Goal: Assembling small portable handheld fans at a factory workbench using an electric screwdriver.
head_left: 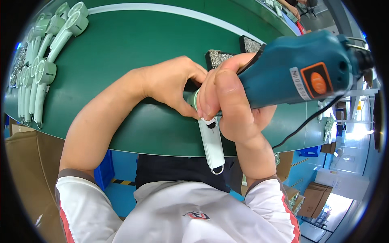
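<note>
Head view: you're bending your left forearm in from the lower left, wrist cocked, and your left hand (170,83) is curling fingers and thumb tight around the head end of a small white handheld fan (212,141), pinching it just above the green table (133,48). The fan's handle is hanging toward you past the table edge, w/ a metal loop at its tip, over your dark lap. Your right forearm is coming up from the lower right, and your right hand (231,101) is wrapping closed around the grip of a teal electric screwdriver (300,69), its nose end pointing at the fan head btwn both hands; its tip is hidden. Hands are touching each other. A black cord is trailing off the tool's right side. Rows of pale green fans (40,60) are lying at the far left, well apart.
</note>
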`<state>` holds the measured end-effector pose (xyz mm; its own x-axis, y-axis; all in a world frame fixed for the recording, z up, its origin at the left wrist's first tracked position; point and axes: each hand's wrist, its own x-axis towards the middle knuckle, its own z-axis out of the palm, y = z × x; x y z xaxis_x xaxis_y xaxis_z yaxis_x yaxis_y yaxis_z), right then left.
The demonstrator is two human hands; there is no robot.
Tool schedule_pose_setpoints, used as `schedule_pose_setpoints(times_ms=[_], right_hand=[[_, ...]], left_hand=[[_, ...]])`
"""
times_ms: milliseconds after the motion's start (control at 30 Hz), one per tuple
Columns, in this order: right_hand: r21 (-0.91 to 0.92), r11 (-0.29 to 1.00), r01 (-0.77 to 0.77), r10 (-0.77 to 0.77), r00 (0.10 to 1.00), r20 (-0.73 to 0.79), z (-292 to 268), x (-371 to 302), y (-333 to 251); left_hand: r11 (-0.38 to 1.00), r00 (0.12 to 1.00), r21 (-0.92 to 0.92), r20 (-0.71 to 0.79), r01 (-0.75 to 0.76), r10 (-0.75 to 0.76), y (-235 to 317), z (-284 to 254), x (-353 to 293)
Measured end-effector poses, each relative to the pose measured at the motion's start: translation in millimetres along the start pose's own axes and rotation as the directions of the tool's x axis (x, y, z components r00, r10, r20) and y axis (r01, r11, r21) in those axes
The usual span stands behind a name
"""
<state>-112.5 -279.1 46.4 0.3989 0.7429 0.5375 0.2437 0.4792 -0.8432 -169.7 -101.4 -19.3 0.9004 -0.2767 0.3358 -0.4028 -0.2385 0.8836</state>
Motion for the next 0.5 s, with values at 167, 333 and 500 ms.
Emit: schedule_pose_setpoints(times_ms=[167, 333, 500], right_hand=[[-0.061, 0.998, 0.027, -0.027, 1.000, 0.004, 11.2, -4.9, 3.3], [-0.085, 0.996, 0.023, -0.024, 1.000, -0.018, -0.9, -3.2, 0.0], [0.114, 0.947, 0.300, -0.258, 0.923, -0.285, -69.4, 15.9, -33.6]], left_hand=[[0.998, 0.996, 0.014, 0.061, 0.067, -0.067, -2.1, 0.8, -1.1], [0.995, 0.998, 0.093, 0.054, 0.021, -0.026, 8.6, -2.5, 1.6], [0.995, 0.995, 0.084, 0.089, -0.048, 0.040, 2.6, -0.4, 9.0]])
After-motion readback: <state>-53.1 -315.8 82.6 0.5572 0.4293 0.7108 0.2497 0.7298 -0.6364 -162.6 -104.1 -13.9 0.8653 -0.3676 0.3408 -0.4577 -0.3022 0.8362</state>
